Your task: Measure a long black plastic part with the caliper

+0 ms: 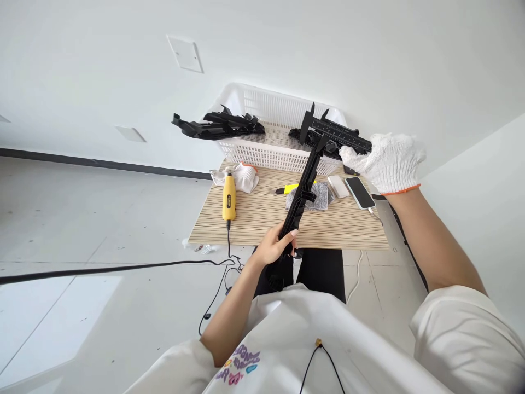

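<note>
Head view: basket (pixel 262 153), phone (pixel 360 192), yellow tool (pixel 228 200) around black part (pixel 301 194).

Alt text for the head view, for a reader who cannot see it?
A bare left hand grips a long black plastic part while the gloved right hand holds a caliper against its top end, above a table with a white basket.

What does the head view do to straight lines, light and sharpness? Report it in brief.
Head view: wide-angle lens bends the floor's dark baseboard and splays the wooden table; lighting is bright, even and soft, with only faint shadows; no strong glare, though the phone screen shows a slight sheen; the left hand on the black plastic part and the gloved right hand on the caliper look sharp.
</note>
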The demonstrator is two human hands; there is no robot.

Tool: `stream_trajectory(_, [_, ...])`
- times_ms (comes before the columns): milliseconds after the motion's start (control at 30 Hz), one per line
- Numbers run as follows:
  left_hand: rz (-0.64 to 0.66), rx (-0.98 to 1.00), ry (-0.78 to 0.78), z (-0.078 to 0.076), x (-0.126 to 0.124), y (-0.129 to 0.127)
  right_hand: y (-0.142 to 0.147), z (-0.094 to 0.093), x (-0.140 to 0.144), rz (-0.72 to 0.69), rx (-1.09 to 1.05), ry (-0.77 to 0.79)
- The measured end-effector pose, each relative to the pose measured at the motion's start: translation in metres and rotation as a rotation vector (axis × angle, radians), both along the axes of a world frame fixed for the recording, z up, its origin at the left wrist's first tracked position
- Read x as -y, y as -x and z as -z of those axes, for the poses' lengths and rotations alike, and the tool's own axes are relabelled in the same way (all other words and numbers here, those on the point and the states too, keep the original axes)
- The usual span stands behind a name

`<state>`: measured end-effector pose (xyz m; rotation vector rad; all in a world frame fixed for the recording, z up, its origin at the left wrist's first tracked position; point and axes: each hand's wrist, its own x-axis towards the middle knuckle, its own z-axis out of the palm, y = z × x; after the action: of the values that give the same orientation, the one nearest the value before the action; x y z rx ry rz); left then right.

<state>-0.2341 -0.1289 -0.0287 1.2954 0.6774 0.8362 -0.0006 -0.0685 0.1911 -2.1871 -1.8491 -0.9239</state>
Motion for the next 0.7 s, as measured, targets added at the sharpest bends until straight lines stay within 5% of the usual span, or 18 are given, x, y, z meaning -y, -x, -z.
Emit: stream_trajectory(700, [-0.032,0.052,0.044,-0.001,-0.002,0.001,-0.020,0.005,-0.001,-0.163,0.084,0.246])
